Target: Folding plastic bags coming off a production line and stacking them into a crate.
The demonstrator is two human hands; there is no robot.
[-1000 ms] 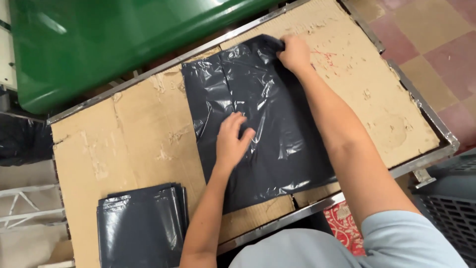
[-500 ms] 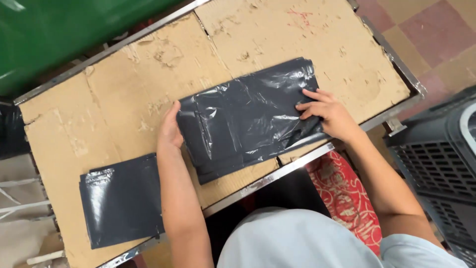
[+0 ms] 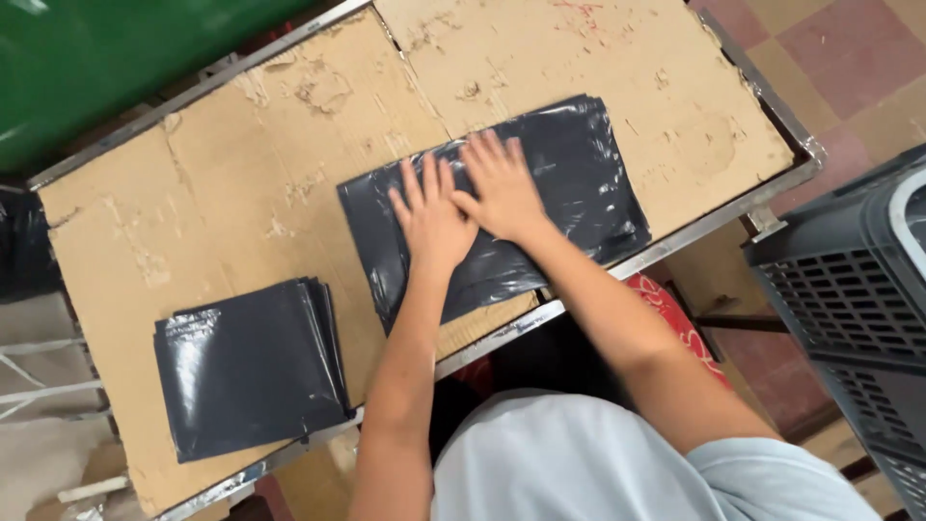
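Left hand: the left hand [image 3: 431, 214] lies palm down with fingers spread wide on the black plastic bag [image 3: 494, 206], grasping nothing; its palm is hidden from above.
Right hand: the right hand [image 3: 502, 189] is pressed flat just beside the left, fingers splayed and pointing away from the person, thumb touching or nearly touching the left hand; it grips nothing.
Bag under the hands: the black plastic bag is spread flat, folded into a wide rectangle, near the middle of the cardboard-topped table [image 3: 241, 183]; its near-left corner reaches the table's front edge, and the part beneath the hands and forearms is covered.
Folds: how many layers the bag has cannot be told; glare and creases blur its surface.
Stack: a stack of folded black bags [image 3: 249, 365] sits well apart to the left, near the front edge; only a few layer edges show on its right side, so the count is unclear.
Table: worn cardboard in a metal frame, its far-left corner cut off by the picture's edge.
Green object: a green surface [image 3: 125, 58] beyond the table is mostly out of frame.
Crate: a dark grey slatted crate [image 3: 849, 289] at the right is cut off by the border.
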